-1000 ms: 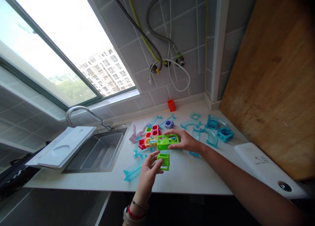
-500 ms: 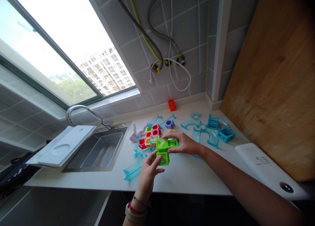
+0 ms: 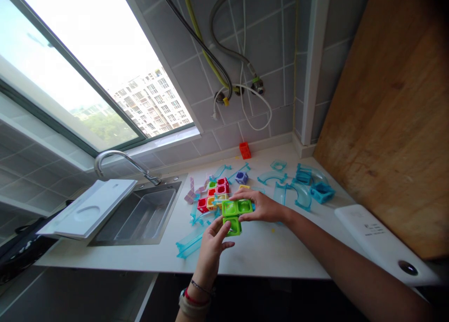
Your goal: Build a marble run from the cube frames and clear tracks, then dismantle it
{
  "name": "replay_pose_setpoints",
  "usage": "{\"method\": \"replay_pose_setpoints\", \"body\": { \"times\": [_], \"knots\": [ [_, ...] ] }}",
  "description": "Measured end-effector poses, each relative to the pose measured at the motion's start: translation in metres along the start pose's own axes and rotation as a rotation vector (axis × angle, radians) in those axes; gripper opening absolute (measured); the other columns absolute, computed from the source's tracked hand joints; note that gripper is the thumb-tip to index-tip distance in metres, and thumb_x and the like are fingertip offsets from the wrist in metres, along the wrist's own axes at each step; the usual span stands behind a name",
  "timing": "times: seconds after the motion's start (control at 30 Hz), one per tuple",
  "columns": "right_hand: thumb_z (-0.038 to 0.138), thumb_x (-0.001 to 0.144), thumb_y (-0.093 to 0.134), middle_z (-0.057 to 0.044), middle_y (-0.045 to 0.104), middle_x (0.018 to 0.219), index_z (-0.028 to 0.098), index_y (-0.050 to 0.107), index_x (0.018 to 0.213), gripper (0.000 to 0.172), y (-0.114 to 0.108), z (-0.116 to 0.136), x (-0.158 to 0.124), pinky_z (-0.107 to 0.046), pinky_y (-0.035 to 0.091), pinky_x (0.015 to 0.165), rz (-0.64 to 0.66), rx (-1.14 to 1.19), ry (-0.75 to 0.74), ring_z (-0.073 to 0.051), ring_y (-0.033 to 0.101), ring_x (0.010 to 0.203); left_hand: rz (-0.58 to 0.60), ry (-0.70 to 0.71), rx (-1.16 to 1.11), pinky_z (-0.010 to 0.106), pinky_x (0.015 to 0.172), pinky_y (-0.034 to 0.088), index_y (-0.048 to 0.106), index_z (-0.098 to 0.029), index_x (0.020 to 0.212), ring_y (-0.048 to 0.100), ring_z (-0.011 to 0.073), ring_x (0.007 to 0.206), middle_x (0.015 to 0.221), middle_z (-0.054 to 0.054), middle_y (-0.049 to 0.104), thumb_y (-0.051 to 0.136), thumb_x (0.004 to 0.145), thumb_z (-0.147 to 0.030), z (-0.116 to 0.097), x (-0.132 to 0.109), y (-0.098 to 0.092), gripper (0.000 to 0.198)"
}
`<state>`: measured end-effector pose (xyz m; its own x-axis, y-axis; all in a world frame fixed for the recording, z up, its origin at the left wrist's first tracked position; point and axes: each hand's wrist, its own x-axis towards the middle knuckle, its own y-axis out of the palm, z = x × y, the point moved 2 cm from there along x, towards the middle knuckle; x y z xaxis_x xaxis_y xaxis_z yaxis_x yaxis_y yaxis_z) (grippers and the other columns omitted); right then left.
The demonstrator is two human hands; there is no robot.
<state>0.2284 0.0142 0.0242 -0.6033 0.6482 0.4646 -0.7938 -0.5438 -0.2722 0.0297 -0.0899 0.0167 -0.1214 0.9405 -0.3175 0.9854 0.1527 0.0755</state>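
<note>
Several green hollow cube blocks [image 3: 230,209] are joined in an L shape, held up over the counter between both hands. My left hand [image 3: 212,242] grips the lower cube, its thumb across the front face. My right hand [image 3: 261,206] pinches the upper right cube from the side, fingers above and thumb below. Just behind them on the counter lies a cluster of red, yellow and green cube blocks [image 3: 222,189]. A clear blue track piece [image 3: 189,243] rests left of my left hand. A purple cube block [image 3: 242,177] sits farther back.
A sink [image 3: 140,214] with a faucet [image 3: 122,158] lies left, partly under a white panel [image 3: 91,205]. Blue track pieces [image 3: 303,195] spread at right beside a white device [image 3: 382,242]. A red block [image 3: 245,150] stands by the wall. A wooden board [image 3: 393,116] leans at right.
The right hand and the upper green cubes have shifted very slightly left and down, so the cubes sit closer together. Both hands keep their grip; the things on the counter have not moved.
</note>
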Motion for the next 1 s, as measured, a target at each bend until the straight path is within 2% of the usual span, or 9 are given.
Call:
{"method": "replay_pose_setpoints", "body": {
  "times": [0.3, 0.47, 0.67, 1.0],
  "knots": [
    [0.036, 0.074, 0.085, -0.01, 0.06, 0.134, 0.027, 0.061, 0.136, 0.067, 0.001, -0.001, -0.002, -0.045, 0.044, 0.107, 0.043, 0.011, 0.009, -0.029, 0.057, 0.124, 0.016, -0.012, -0.011, 0.024, 0.061, 0.057, 0.062, -0.018, 0.126, 0.069, 0.0231, 0.094, 0.12, 0.014, 0.066, 0.079, 0.078, -0.044, 0.003, 0.0, -0.003, 0.057],
    [0.036, 0.074, 0.085, -0.01, 0.06, 0.134, 0.027, 0.062, 0.135, 0.066, 0.001, 0.0, -0.003, -0.045, 0.044, 0.106, 0.039, -0.014, 0.003, -0.03, 0.058, 0.124, -0.044, -0.037, -0.066, 0.024, 0.058, 0.058, 0.061, -0.018, 0.128, 0.069, 0.02, 0.085, 0.114, 0.013, 0.067, 0.081, 0.075, -0.049, 0.005, 0.002, -0.003, 0.065],
    [0.039, 0.072, 0.086, -0.009, 0.063, 0.132, 0.028, 0.064, 0.133, 0.065, 0.003, -0.001, -0.003, -0.044, 0.044, 0.107, 0.071, -0.03, -0.002, -0.029, 0.059, 0.122, -0.044, -0.027, -0.077, 0.018, 0.047, 0.05, 0.06, -0.017, 0.125, 0.066, 0.0154, 0.077, 0.111, 0.011, 0.065, 0.078, 0.077, -0.048, 0.006, 0.003, 0.0, 0.06],
    [0.038, 0.073, 0.085, -0.009, 0.063, 0.131, 0.027, 0.064, 0.132, 0.063, 0.007, 0.004, -0.002, -0.043, 0.043, 0.108, 0.095, -0.017, -0.022, -0.028, 0.059, 0.122, -0.048, 0.009, -0.15, 0.025, 0.059, 0.055, 0.054, -0.019, 0.122, 0.067, 0.0154, 0.069, 0.089, 0.005, 0.067, 0.081, 0.075, -0.044, 0.011, 0.005, 0.002, 0.06]
  ]
}}
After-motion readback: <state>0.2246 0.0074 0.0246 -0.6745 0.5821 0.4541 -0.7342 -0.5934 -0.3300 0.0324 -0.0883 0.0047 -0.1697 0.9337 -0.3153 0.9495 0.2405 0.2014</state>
